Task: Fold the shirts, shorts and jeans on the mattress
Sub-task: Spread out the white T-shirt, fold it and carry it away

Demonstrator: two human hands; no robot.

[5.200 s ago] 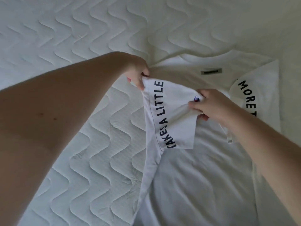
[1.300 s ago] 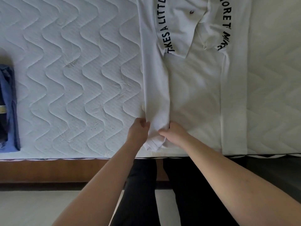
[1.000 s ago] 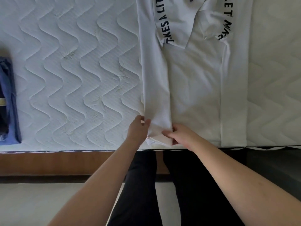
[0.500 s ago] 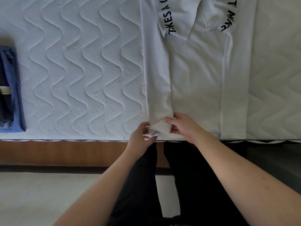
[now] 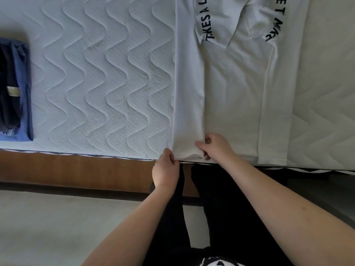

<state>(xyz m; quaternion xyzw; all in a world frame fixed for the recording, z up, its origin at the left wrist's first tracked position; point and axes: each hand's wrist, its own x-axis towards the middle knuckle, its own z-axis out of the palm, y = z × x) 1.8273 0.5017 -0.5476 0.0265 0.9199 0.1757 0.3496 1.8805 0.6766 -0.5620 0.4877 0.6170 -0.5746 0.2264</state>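
- Lying flat on the quilted mattress [image 5: 96, 77], a white shirt [image 5: 234, 96] of smooth, soft cloth is seen with both side panels folded inward as long strips and the sleeves turned in; black curved lettering is printed along the sleeve edges.
- The shirt's hem is aligned with the mattress's near edge, where a thin stack of layers is formed at the left strip's lower corner.
- That corner is pinched from outside by the left hand [image 5: 166, 167], with thumb and fingers closed on the hem just over the mattress edge.
- The inner side of the same strip is gripped by the right hand [image 5: 216, 147], its fingers curled over the fold, knuckles raised.
- Both forearms are stretched forward from below, converging at the shirt's corner.
- A folded pile of blue and dark garments [image 5: 15, 89] is set well left of the shirt, at the frame's edge.
- A wavy stitched pattern is carried by the mattress cover; below its edge a brown wooden bed frame [image 5: 76, 166] and a pale floor [image 5: 57, 227] are visible.
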